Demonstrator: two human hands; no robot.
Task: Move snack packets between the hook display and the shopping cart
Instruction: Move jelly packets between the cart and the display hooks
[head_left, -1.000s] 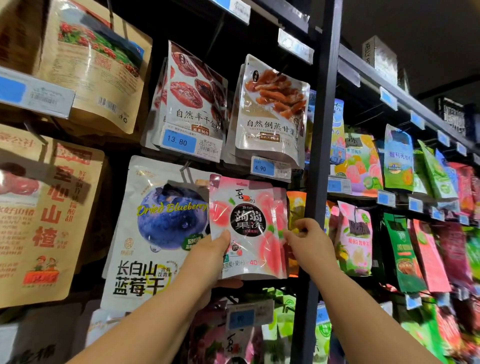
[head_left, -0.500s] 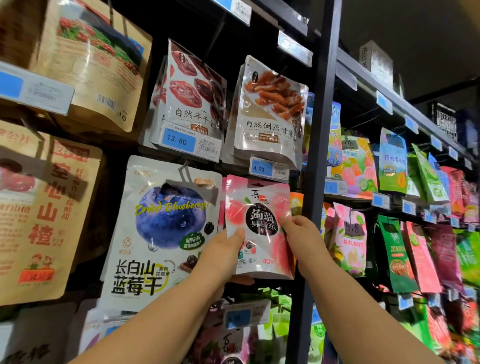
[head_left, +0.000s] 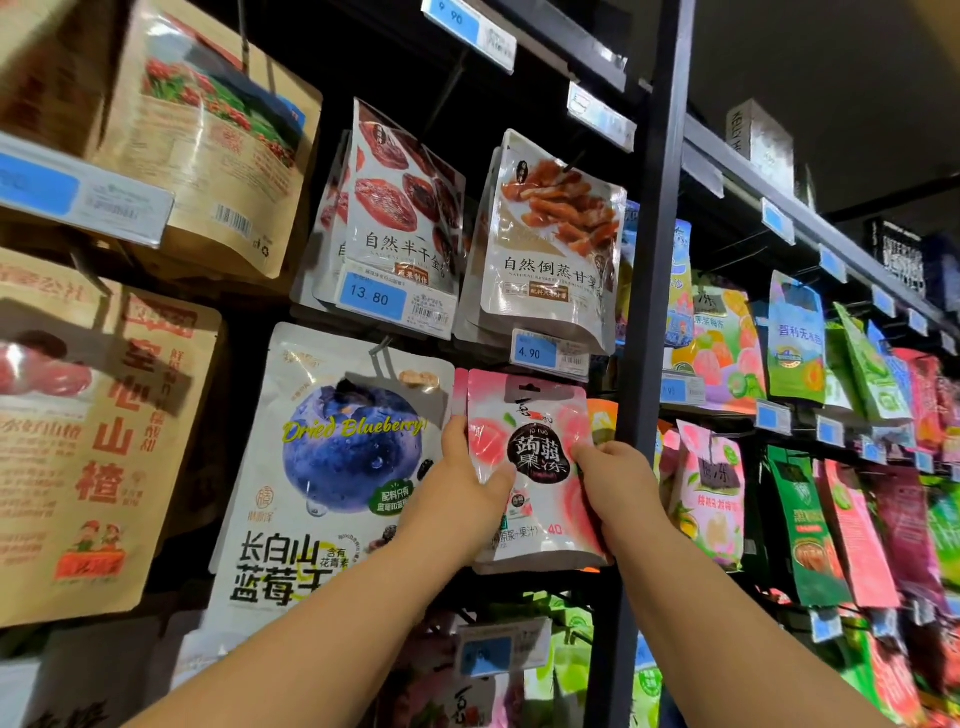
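Observation:
A pink jelly snack packet (head_left: 530, 415) with a black round label hangs against the hook display, just under the 4.90 price tag (head_left: 545, 354). My left hand (head_left: 462, 493) grips its left edge, thumb across the front. My right hand (head_left: 618, 483) pinches its right edge beside the black upright post (head_left: 649, 312). More pink packets sit directly behind it. The hook itself is hidden by the packet's top. No shopping cart is in view.
A large dried blueberry bag (head_left: 337, 467) hangs to the left, with brown paper bags (head_left: 104, 415) further left. Dried fruit packets (head_left: 550, 244) hang above. Right of the post, rows of green and pink packets (head_left: 810, 519) fill the hooks.
The pink packet has moved up and to the right toward the hook under the 4.90 tag. My right hand came off the post and took the packet's right edge.

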